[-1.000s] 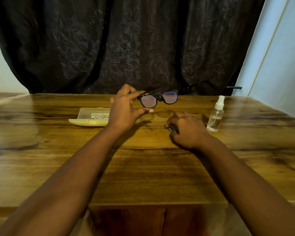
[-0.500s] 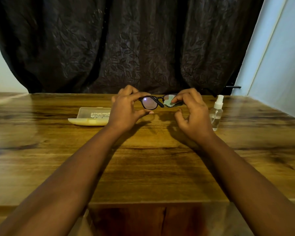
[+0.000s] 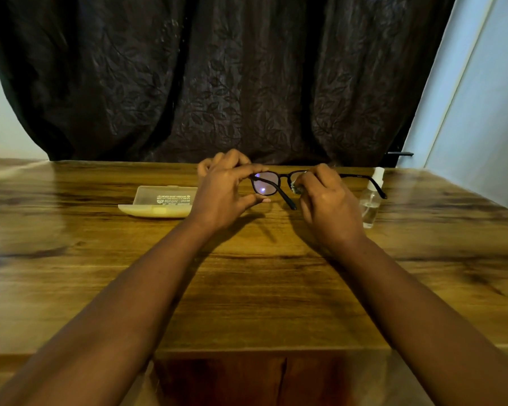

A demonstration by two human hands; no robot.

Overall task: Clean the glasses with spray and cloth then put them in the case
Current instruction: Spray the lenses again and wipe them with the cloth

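- Two hands are raised above the table, both busy with one pair of glasses [image 3: 279, 183].
- Left hand [image 3: 223, 194] pinches the frame at the outer edge of the left-side lens, forefinger on top and thumb beneath, the other fingers curled behind.
- Right hand [image 3: 326, 200] grips a small pale cloth [image 3: 296, 189] folded round the right-side lens, fingers and thumb curled on it; only a scrap of the cloth shows below the fingers.
- One lens is in plain view, with a small bright glint on it; the other is mostly covered by the cloth and fingers.
- Both temple arms are unfolded: one slants down between the hands, the other runs out to the right past the right hand.
- One clear spray bottle [image 3: 371, 206] with a white top stands upright on the table, just right of the right hand, behind the temple tip.
- One pale yellowish case [image 3: 159, 202] lies open on the table, left of the left hand.
- One wooden table [image 3: 247, 288] carries everything, and a dark leaf-patterned curtain [image 3: 217, 83] hangs behind it.
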